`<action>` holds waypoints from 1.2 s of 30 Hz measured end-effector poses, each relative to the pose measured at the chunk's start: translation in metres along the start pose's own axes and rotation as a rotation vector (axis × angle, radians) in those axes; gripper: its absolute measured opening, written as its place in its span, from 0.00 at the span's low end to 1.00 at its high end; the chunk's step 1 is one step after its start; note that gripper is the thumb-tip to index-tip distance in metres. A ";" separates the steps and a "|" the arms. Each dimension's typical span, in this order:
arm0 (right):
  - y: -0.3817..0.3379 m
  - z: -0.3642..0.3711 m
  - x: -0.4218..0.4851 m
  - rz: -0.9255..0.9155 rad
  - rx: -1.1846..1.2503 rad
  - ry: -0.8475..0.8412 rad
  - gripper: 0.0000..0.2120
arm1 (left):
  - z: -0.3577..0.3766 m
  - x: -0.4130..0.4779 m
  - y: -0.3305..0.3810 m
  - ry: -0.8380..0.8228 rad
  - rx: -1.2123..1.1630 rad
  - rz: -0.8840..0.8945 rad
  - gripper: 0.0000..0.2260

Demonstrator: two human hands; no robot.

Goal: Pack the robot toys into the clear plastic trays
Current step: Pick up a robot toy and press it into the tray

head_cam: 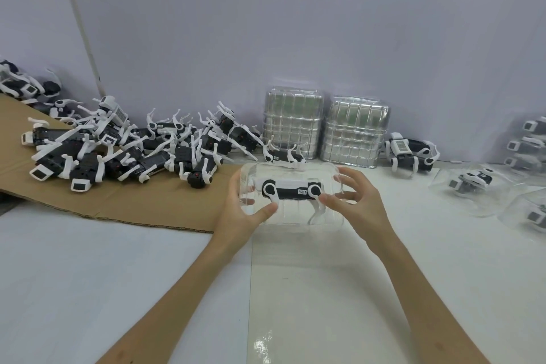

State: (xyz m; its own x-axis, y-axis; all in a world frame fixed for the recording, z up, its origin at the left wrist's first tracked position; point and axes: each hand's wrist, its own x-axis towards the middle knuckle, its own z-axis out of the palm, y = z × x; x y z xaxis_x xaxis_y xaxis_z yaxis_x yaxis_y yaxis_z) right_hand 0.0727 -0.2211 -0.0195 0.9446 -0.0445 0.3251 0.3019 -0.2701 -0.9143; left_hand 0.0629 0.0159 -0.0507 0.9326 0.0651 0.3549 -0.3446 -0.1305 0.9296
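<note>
A black-and-white robot dog toy lies on its side inside a clear plastic tray at the table's middle. My left hand grips the tray's left end, fingers behind it and thumb on the front. My right hand holds the right end, its thumb pressing near the toy's rear leg joint. A pile of several loose robot toys lies on brown cardboard at the left. One more toy lies just behind the tray.
Two stacks of empty clear trays stand against the back wall. One robot toy stands right of them. Packed trays sit at the far right. A shiny clear sheet lies on the white table in front.
</note>
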 end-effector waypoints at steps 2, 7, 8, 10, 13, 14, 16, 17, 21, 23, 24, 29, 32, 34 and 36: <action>0.001 0.001 0.000 0.004 0.002 -0.010 0.29 | 0.000 0.000 0.000 -0.003 -0.019 -0.003 0.40; -0.001 0.007 -0.003 0.062 0.045 -0.090 0.32 | -0.002 -0.001 0.001 -0.030 -0.039 -0.029 0.38; -0.003 0.009 -0.004 0.075 0.031 -0.102 0.35 | -0.001 0.000 0.000 -0.035 -0.030 -0.028 0.39; -0.004 0.012 -0.005 0.089 -0.005 -0.100 0.36 | 0.000 0.000 0.000 -0.024 0.003 -0.009 0.37; -0.001 0.011 -0.005 0.104 -0.043 -0.074 0.30 | 0.001 0.000 0.001 0.005 0.052 0.007 0.37; 0.000 0.010 -0.004 0.111 -0.054 -0.084 0.28 | 0.002 0.000 0.000 0.013 0.055 0.012 0.38; 0.001 0.014 -0.005 0.128 -0.064 -0.124 0.24 | 0.003 0.000 0.000 0.019 0.076 0.025 0.40; 0.002 0.017 -0.006 0.122 -0.086 -0.124 0.24 | 0.004 0.000 -0.001 0.024 0.092 0.029 0.40; -0.003 0.028 -0.013 -0.213 -0.335 0.160 0.26 | 0.005 -0.001 -0.005 0.117 0.126 -0.002 0.38; -0.009 0.031 -0.018 -0.445 -0.412 0.120 0.22 | 0.006 -0.002 -0.006 0.176 0.147 -0.006 0.38; -0.010 0.032 -0.020 -0.479 -0.478 0.044 0.21 | 0.007 -0.003 -0.006 0.204 0.149 -0.003 0.39; 0.000 0.049 -0.028 -0.402 -0.997 -0.349 0.33 | 0.010 -0.005 -0.006 0.275 0.145 0.003 0.41; 0.003 0.055 -0.030 -0.430 -1.073 -0.345 0.37 | 0.012 -0.007 -0.005 0.268 0.180 0.047 0.41; 0.005 0.058 -0.032 -0.437 -1.142 -0.343 0.34 | 0.015 -0.011 -0.005 0.225 0.199 0.103 0.42; 0.007 0.060 -0.034 -0.424 -1.166 -0.333 0.30 | 0.019 -0.014 -0.006 0.175 0.222 0.122 0.42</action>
State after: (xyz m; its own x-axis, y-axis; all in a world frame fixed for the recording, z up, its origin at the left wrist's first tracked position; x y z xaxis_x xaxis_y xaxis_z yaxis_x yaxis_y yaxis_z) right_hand 0.0506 -0.1633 -0.0512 0.8404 0.4469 0.3066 0.4542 -0.8894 0.0515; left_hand 0.0537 -0.0026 -0.0634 0.8468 0.2021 0.4920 -0.4032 -0.3594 0.8416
